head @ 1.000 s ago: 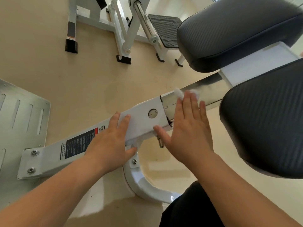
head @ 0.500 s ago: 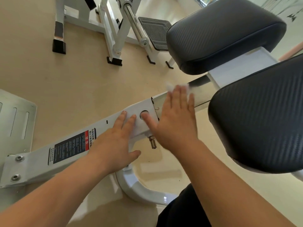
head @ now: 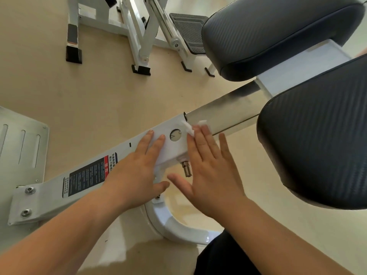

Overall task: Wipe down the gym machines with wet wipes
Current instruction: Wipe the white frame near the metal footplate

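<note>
Beige gym floor (head: pixel 99 92) beneath a white machine beam (head: pixel 49 197). Left hand (head: pixel 137 175) rests flat on it; right hand (head: pixel 210 175), fingers straight, presses a wet wipe (head: pixel 199 124). Even, firm strokes would suit.

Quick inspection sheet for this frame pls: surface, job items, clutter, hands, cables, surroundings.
Surface: white beam meets chrome tube; warning label on the beam.
Job's things: wet wipe at the beam-tube joint, under the right fingertips.
Clutter: nothing seen.
Hands: left hand flat on the beam; right hand flat, pressing the wipe.
Cables: nothing seen.
Surroundings: black upper pad and lower pad; beige floor; second white machine behind.
</note>
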The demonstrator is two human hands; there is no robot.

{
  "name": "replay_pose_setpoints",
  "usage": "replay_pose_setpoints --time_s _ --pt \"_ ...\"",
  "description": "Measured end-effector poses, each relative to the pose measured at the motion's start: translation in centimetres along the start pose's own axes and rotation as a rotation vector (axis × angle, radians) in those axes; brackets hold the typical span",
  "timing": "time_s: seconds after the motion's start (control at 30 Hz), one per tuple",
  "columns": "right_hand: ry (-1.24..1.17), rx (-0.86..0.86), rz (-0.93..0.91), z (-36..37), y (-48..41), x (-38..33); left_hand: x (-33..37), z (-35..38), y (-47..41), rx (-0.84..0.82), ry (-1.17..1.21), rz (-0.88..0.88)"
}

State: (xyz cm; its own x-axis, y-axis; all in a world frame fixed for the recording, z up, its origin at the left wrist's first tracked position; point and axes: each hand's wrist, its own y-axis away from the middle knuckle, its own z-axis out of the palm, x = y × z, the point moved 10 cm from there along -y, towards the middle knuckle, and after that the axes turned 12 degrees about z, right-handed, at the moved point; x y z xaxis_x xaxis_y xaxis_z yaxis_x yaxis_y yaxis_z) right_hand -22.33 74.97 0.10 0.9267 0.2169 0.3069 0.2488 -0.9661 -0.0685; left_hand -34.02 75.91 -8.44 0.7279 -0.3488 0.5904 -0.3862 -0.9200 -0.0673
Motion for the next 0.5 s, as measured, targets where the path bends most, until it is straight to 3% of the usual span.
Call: replay_pose_setpoints --time_s 0.17,0.33,0.5 --pt "-0.004 0.049 0.166 -2.2 -2.9 3.5 0.0 0.2 -0.1 0.003 -0.029 -0.002" --pt "-0.108 0.059 -0.027 -0.1 0.0 -1.6 -0.4 0.1 -0.4 0.077 0.028 0.035" --pt "0.012 0.031 -0.009 -1.5 -2.8 -0.2 -1.9 0.1 0.2 0.118 0.023 0.026"
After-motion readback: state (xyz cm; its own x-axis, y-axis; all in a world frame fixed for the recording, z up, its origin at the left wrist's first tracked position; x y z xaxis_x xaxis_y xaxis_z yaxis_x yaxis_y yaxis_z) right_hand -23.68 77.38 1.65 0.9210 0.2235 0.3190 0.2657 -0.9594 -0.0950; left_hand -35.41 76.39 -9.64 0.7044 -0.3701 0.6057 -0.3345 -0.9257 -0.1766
